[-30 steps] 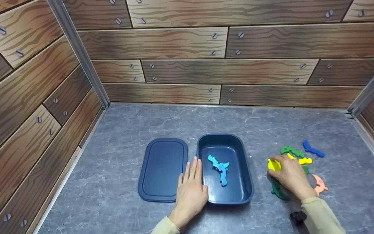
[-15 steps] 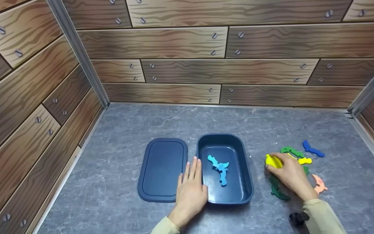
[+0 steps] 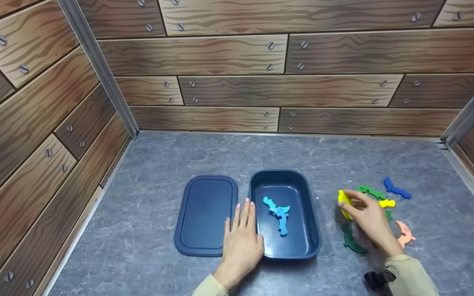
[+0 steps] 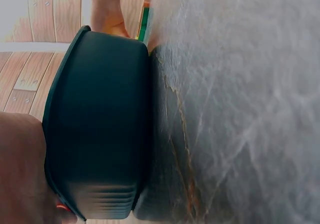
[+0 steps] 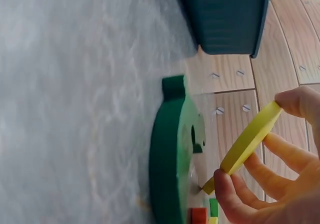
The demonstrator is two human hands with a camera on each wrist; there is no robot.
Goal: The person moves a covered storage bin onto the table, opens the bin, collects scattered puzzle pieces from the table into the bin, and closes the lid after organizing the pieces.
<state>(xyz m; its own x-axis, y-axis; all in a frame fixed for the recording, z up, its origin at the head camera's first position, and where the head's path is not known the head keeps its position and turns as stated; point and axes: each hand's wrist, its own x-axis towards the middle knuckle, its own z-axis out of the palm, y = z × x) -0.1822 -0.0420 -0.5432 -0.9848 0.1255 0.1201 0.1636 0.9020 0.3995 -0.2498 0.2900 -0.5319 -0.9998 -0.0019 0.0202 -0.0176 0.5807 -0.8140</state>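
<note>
My right hand pinches a flat yellow toy piece between thumb and fingertips, tilted up on edge. In the right wrist view the same yellow piece shows its thin edge, with fingers on either end. Just below this hand lies a dark green crescent-shaped piece. My left hand rests with straight fingers along the left rim of a dark blue open box. Inside the box lie light blue toy pieces, overlapping one another. The left wrist view shows the box's outer wall up close.
Left of the box lies its flat dark blue lid. Around the right hand are a green piece, a blue piece, another yellow piece and a peach crescent. Wood-patterned walls enclose the grey tabletop.
The yellow piece in my right hand has tipped up from lying flatter to steeply on edge, and the hand has shifted with it. My left hand and the box stay in place.
</note>
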